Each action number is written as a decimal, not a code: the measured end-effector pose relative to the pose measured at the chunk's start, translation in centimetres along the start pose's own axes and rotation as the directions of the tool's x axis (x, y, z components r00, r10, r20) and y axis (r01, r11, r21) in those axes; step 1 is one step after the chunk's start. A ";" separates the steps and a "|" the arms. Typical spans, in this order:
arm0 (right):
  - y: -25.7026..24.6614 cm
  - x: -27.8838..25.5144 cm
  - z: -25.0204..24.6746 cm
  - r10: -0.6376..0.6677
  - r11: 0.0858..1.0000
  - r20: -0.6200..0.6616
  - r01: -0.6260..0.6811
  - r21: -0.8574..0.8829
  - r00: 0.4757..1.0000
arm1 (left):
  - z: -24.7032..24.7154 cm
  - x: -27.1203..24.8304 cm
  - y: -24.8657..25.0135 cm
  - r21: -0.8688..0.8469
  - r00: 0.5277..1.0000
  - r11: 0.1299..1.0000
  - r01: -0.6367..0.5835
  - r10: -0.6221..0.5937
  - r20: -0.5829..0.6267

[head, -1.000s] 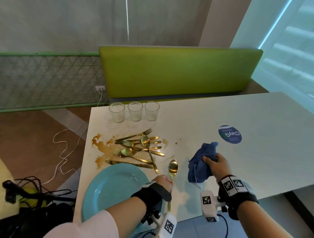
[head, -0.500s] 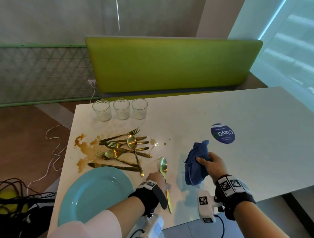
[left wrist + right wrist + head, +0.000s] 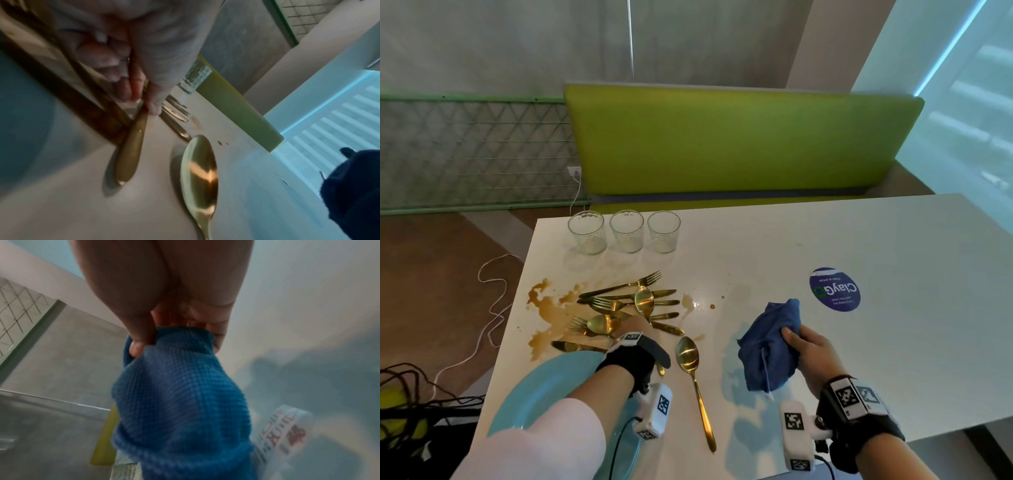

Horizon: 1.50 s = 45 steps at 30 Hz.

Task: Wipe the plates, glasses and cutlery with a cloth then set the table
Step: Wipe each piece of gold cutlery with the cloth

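Observation:
A pile of gold forks, knives and spoons [image 3: 626, 305] lies on the white table [image 3: 774, 246] in a brown spill. My left hand [image 3: 635, 330] reaches into the pile. In the left wrist view its thumb and fingers [image 3: 141, 97] pinch the gold handle [image 3: 129, 149] of a spoon from the pile. One gold spoon [image 3: 690, 359] lies alone on the table just right of that hand. My right hand [image 3: 808, 349] grips a bunched blue cloth [image 3: 770, 346] above the table, thumb pressed into the fabric [image 3: 180, 394]. A light blue plate [image 3: 544, 387] sits at the near left edge.
Three empty glasses [image 3: 626, 231] stand in a row at the far left of the table. Brown liquid [image 3: 548, 308] is spilled left of the cutlery. A round blue sticker [image 3: 834, 289] lies right of the cloth. A green bench [image 3: 722, 137] stands behind; cables lie on the floor at left.
My left hand let go of the single spoon, left it lying on the table, moved forward to the pile and pinched another handle. My right hand has kept hold of the cloth.

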State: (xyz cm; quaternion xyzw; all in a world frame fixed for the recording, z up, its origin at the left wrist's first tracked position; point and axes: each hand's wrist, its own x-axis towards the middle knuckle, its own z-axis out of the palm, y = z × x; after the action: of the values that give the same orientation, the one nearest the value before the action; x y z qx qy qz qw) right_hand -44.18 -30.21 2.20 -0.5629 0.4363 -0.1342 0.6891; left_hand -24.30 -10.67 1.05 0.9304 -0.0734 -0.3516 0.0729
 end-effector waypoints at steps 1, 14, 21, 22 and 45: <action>-0.1 0.0 0.0 0.003 1.000 0.007 -0.003 0.017 1.000 | 0.2 0.1 0.0 0.001 1.000 1.000 -0.005 0.005 0.014; -2.6 -0.7 3.4 0.001 0.984 0.169 -0.030 0.174 0.986 | -0.2 -3.5 3.3 -0.378 0.919 0.838 -0.394 0.371 -0.136; -3.6 -0.5 7.3 -0.075 0.978 0.226 0.028 0.206 0.971 | -0.6 -7.1 4.9 -0.287 0.802 0.750 -0.596 0.566 -0.189; -3.6 -0.5 7.5 -0.067 0.984 0.228 0.027 0.174 0.971 | -0.7 -7.4 4.7 -0.247 0.798 0.759 -0.603 0.574 -0.183; -6.8 0.6 5.7 -0.184 0.983 0.306 0.172 0.064 0.934 | -2.2 -6.7 1.4 -0.349 0.900 0.831 -0.433 0.377 -0.219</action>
State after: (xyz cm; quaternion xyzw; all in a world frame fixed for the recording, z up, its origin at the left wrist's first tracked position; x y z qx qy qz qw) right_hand -37.47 -29.09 7.98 -0.6016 0.2672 -0.1136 0.7442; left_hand -27.87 -10.62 7.27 0.8825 -0.1926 -0.2691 0.3342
